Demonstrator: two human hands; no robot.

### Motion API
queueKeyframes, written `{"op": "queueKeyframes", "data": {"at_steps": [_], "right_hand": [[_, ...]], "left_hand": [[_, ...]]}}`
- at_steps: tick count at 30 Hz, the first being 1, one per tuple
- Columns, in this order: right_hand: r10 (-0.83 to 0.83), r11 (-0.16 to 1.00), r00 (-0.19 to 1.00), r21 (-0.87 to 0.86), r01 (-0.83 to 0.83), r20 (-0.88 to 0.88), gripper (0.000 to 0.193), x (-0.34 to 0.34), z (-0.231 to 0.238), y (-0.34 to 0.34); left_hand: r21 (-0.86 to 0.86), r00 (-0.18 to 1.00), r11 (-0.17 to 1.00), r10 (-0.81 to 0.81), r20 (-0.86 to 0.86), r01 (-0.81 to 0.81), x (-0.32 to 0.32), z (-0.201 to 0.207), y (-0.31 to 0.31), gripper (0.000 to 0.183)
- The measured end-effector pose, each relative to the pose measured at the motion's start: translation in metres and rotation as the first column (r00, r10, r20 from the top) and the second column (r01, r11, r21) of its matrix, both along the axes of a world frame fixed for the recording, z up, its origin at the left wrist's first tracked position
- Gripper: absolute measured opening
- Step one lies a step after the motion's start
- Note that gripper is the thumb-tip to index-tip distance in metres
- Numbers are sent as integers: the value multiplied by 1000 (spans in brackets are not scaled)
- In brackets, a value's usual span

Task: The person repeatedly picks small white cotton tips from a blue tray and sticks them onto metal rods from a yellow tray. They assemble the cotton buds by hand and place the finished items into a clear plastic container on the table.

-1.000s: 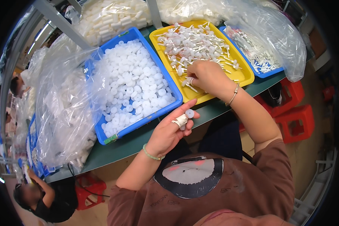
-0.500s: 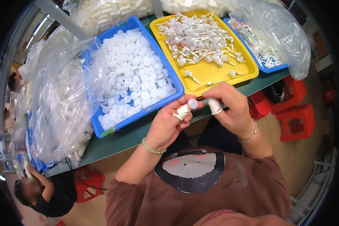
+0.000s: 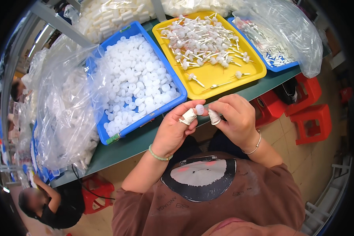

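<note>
Between the thumb and forefinger of my left hand [image 3: 171, 128] is a small translucent white disc [image 3: 200, 109], pinched just in front of the table's edge. My right hand [image 3: 238, 118] has come close beside it, its fingers pressed together; anything they hold is too small or hidden to name. White wrapping covers a digit on each hand. Ahead of my left hand lies a blue tray [image 3: 145, 120] full of similar discs [image 3: 139, 74]. Beyond my right hand is a yellow tray [image 3: 220, 74] with a pile of thin white sticks carrying discs [image 3: 202, 37].
A smaller blue tray [image 3: 285, 67] of short white pieces stands at the far right, partly under a clear plastic bag [image 3: 299, 35]. Another bag [image 3: 63, 114] bulges on the left. Red stools [image 3: 312, 124] stand to the right. A person in black [image 3: 63, 204] sits at the lower left.
My right hand has lowered slightly and its fingers have come in near the disc. The left hand still pinches the disc. The view has shifted a little.
</note>
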State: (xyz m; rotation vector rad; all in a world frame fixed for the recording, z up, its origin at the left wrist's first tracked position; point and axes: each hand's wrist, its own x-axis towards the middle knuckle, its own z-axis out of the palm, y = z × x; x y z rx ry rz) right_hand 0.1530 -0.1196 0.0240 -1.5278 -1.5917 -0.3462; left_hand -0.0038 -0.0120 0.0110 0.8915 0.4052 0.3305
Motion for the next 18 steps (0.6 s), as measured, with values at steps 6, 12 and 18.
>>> {"op": "queueKeyframes", "data": {"at_steps": [6, 12, 18], "right_hand": [[-53, 999, 998, 1, 53, 42, 26, -2, -3, -3], [-47, 998, 995, -24, 50, 93, 24, -3, -2, -6], [-26, 998, 995, -51, 31, 96, 24, -3, 1, -9]], "left_hand": [[36, 1000, 999, 13, -17, -13, 2, -1, 0, 33], [25, 1000, 1000, 18, 9, -18, 1, -2, -1, 31], [48, 1000, 999, 11, 14, -12, 1, -2, -2, 31]]}}
